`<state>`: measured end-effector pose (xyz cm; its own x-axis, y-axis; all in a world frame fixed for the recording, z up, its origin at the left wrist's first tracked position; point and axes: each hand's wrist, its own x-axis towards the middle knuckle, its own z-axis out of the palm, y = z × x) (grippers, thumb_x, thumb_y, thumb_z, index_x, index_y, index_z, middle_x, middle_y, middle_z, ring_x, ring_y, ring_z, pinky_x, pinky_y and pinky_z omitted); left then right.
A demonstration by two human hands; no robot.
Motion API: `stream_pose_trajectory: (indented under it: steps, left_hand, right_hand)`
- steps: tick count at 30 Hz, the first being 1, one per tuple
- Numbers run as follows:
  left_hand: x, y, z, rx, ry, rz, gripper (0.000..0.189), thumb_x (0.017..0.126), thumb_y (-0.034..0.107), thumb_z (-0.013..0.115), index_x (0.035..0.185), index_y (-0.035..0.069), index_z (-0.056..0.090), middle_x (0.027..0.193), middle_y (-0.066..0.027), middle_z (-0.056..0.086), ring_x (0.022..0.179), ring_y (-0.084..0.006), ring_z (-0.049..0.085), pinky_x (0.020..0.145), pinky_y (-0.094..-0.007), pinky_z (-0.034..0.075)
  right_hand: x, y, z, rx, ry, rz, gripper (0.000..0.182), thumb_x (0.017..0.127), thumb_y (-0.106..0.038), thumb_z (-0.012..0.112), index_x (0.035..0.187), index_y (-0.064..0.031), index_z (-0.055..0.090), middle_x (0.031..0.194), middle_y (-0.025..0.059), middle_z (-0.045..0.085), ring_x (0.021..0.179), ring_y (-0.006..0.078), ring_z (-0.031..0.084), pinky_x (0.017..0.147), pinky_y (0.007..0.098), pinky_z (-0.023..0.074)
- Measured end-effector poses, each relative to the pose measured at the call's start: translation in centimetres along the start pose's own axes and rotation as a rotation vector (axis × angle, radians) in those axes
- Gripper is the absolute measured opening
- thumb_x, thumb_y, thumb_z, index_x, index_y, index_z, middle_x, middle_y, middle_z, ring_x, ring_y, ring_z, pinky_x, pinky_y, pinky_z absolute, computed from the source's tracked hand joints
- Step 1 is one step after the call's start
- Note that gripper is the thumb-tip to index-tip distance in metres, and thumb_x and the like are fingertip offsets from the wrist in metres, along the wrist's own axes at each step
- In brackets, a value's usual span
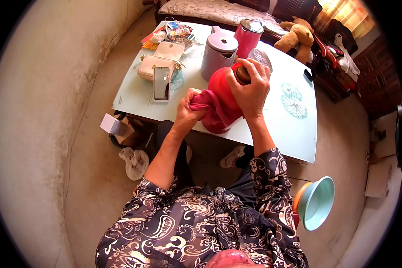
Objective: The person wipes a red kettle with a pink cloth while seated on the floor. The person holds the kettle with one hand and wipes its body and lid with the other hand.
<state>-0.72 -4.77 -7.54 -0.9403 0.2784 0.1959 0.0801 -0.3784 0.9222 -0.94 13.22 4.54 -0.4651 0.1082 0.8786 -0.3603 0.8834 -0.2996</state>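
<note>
A red thermos flask (218, 82) leans over the front part of the glass-topped table (281, 134), its mouth end up and to the right. My right hand (253, 87) is wrapped over its top, fingers around the brown cork-like stopper (243, 74). In my left hand (190, 112) is a bunched magenta cloth (206, 102), pressed against the side of the flask. A ribbed clear lid or cup (262, 57) shows behind my right hand. Close behind the flask stands a greyish-mauve jug (217, 55) with a pink lid. Whether the flask's base touches the table is unclear.
A pink kettle (248, 40) stands farther back. At left are a cream handbag (155, 65), a propped smartphone (161, 83) and a pile of small items (181, 35). Basins (318, 204) are at lower right. A plastic bag (134, 162) lies on the floor.
</note>
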Motion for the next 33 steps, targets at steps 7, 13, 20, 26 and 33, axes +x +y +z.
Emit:
stream_pose_trajectory:
  steps: [7, 13, 20, 26, 33]
  left_hand:
    - [1.7, -1.3, -3.1, -0.137, -0.259, 0.027, 0.026, 0.085, -0.005, 0.066, 0.107, 0.009, 0.063, 0.095, 0.0034, 0.057, 0.08, -0.0052, 0.053, 0.06, -0.0225, 0.043]
    - [0.7, -6.1, -5.8, -0.482, -0.285, -0.051, 0.047, 0.107, 0.021, 0.064, 0.15, 0.004, 0.052, 0.142, -0.0169, 0.064, 0.119, -0.0272, 0.071, 0.101, -0.0441, 0.06]
    - [-3.1, -5.2, -1.1, -0.324, 0.145, 0.035, 0.044, 0.102, 0.009, 0.068, 0.144, 0.003, 0.058, 0.139, -0.0099, 0.065, 0.123, -0.024, 0.065, 0.107, -0.0367, 0.052]
    - [-1.2, -0.6, 0.9, 0.445, 0.196, 0.198, 0.04, 0.084, 0.007, 0.076, 0.121, -0.002, 0.063, 0.112, -0.0121, 0.067, 0.104, -0.0279, 0.063, 0.097, -0.0382, 0.05]
    - [-1.0, -1.7, 3.5, 0.184, 0.346, 0.148, 0.024, 0.093, 0.013, 0.075, 0.107, 0.001, 0.059, 0.095, -0.0117, 0.061, 0.085, -0.0221, 0.061, 0.08, -0.0354, 0.051]
  right_hand:
    - [-0.1, 0.4, 0.3, -0.013, 0.004, 0.004, 0.03, 0.073, -0.025, 0.087, 0.098, -0.0091, 0.079, 0.105, 0.009, 0.074, 0.1, 0.0309, 0.066, 0.091, 0.0448, 0.0554]
    - [0.3, 0.3, 0.6, 0.009, -0.003, 0.026, 0.031, 0.073, -0.025, 0.087, 0.099, -0.0092, 0.079, 0.105, 0.0092, 0.073, 0.1, 0.0313, 0.066, 0.092, 0.0452, 0.0547]
    - [0.0, 0.5, 0.2, 0.013, -0.008, 0.027, 0.032, 0.073, -0.025, 0.087, 0.099, -0.0079, 0.079, 0.106, 0.0097, 0.074, 0.1, 0.0316, 0.066, 0.092, 0.0454, 0.0547]
    - [0.1, -0.2, 0.2, 0.011, -0.001, 0.025, 0.032, 0.073, -0.025, 0.087, 0.1, -0.0081, 0.079, 0.106, 0.0092, 0.074, 0.101, 0.0311, 0.066, 0.091, 0.0446, 0.0548]
    - [0.0, 0.0, 0.2, -0.001, -0.003, 0.019, 0.031, 0.074, -0.025, 0.087, 0.099, -0.0097, 0.08, 0.107, 0.0093, 0.074, 0.101, 0.0312, 0.066, 0.091, 0.0443, 0.0556]
